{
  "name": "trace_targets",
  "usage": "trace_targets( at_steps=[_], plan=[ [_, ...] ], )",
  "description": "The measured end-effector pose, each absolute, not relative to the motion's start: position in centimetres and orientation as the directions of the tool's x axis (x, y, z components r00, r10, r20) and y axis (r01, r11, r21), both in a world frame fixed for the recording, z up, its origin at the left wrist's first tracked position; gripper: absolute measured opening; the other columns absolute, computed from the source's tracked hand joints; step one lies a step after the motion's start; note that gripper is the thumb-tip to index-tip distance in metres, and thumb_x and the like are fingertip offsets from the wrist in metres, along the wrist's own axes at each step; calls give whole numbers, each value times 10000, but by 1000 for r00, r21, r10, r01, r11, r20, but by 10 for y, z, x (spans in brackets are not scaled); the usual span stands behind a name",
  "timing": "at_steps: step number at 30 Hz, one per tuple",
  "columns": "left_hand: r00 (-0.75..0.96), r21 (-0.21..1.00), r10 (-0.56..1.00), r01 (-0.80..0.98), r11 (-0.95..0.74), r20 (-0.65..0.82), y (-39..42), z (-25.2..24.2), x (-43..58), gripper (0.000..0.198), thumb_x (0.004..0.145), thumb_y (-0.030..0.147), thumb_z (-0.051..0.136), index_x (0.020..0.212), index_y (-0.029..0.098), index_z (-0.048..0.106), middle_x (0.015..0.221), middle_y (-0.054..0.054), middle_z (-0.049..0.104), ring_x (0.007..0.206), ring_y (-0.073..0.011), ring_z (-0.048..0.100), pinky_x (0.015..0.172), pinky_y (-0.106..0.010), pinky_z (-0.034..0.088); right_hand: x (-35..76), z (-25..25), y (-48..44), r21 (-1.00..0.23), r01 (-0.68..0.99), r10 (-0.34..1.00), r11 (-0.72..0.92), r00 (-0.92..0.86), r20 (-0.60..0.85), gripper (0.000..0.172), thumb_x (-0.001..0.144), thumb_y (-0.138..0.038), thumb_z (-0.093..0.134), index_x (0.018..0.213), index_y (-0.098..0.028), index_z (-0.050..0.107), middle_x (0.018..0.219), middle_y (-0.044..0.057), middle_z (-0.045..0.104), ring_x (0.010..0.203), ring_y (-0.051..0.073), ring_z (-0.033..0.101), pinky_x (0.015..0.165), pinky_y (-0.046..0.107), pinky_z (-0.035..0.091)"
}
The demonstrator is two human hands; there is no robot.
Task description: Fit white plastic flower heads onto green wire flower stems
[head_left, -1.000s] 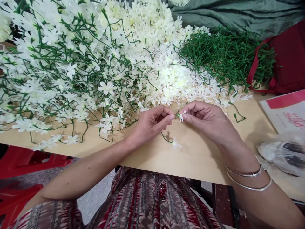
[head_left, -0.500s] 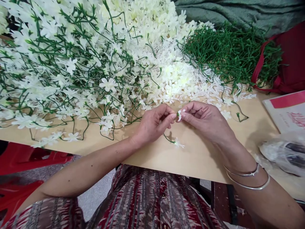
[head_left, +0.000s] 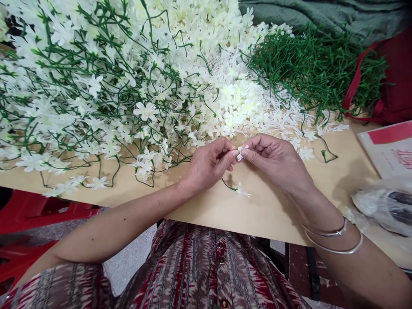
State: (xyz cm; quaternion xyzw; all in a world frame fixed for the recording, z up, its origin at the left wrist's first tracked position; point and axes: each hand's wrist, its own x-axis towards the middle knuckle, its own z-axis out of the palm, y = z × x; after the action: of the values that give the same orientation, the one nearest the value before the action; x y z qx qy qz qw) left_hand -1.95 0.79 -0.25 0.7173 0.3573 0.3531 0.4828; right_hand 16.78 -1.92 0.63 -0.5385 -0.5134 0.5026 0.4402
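My left hand (head_left: 209, 165) pinches a green stem; its tip is mostly hidden by the fingers. Thumb and forefinger of my right hand (head_left: 273, 161) are closed on a small white flower (head_left: 240, 153), right against my left fingertips. Below my hands, a green stem with a white blossom (head_left: 242, 190) at its end hangs or lies over the table (head_left: 209, 212). Beyond my hands spreads a pile of loose white flowers (head_left: 238, 103). Flowers on green stems (head_left: 96, 94) are heaped to the left.
Bare green stems (head_left: 309, 68) are piled at the back right, beside a dark red bag (head_left: 399, 73). A white and red packet (head_left: 391, 148) and a clear plastic bag (head_left: 383, 204) lie on the right. Red stools (head_left: 32, 212) stand at the lower left.
My hands have come slightly closer together, and the green tip seen between them is now covered by the white flower and my fingers.
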Motion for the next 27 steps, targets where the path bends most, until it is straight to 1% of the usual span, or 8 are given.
trace_targets(
  at_steps=[3,5,7,9,12,16,21,27],
  plan=[
    [501,953,851,150,-265,158,9,-3,-19,150,1018,270,585,892,190,592,760,3,722,626,-80,697,609,-194,530,168,8,-18,-994,76,995,-84,-47,-88,210,844,-409,809,825,-243,681,772,-3,699,737,151,653,724,309,556],
    [503,963,851,122,-241,150,9,-4,-19,143,1030,278,556,923,190,590,778,2,720,642,-78,697,644,-201,542,170,10,-17,-995,44,994,-87,-57,-89,206,853,-410,800,909,-240,699,768,-14,673,756,147,643,739,302,544],
    [504,970,853,106,-219,137,9,-5,-20,144,1034,293,543,948,190,592,787,2,712,653,-79,693,663,-207,544,173,12,-16,-994,23,993,-103,-62,-104,253,853,-431,795,996,-238,714,771,-19,654,762,148,630,735,301,530],
    [498,974,858,99,-202,127,9,-5,-20,152,1029,309,550,948,189,594,795,2,704,650,-78,684,654,-209,534,176,14,-15,-992,8,990,-123,-66,-124,286,839,-446,806,1017,-239,725,808,-11,664,778,152,625,741,307,524],
    [499,980,859,87,-180,114,8,-4,-22,148,1017,312,568,948,186,603,780,5,691,638,-80,675,634,-212,519,178,12,-14,-989,-8,987,-146,-63,-146,257,784,-427,853,933,-247,744,856,1,701,799,159,629,768,317,525],
    [494,975,863,124,-187,103,7,-1,-23,180,1012,327,586,909,183,617,757,-1,686,641,-86,663,630,-215,502,178,6,-14,-986,24,986,-163,-31,-163,221,752,-427,876,796,-254,745,796,5,708,757,165,613,746,314,518],
    [493,979,866,116,-167,89,4,-3,-24,202,1015,338,582,912,171,628,741,-11,692,629,-97,662,638,-222,507,176,1,-16,-981,26,980,-191,-43,-192,261,762,-474,867,797,-236,766,792,23,716,735,161,616,706,290,513],
    [494,982,867,123,-144,65,1,-6,-27,233,1027,383,567,908,187,612,736,-22,705,628,-124,676,639,-250,517,170,1,-16,-983,-4,980,-185,-81,-184,258,788,-473,847,756,-231,766,802,45,746,766,182,678,742,296,565]
  ],
)
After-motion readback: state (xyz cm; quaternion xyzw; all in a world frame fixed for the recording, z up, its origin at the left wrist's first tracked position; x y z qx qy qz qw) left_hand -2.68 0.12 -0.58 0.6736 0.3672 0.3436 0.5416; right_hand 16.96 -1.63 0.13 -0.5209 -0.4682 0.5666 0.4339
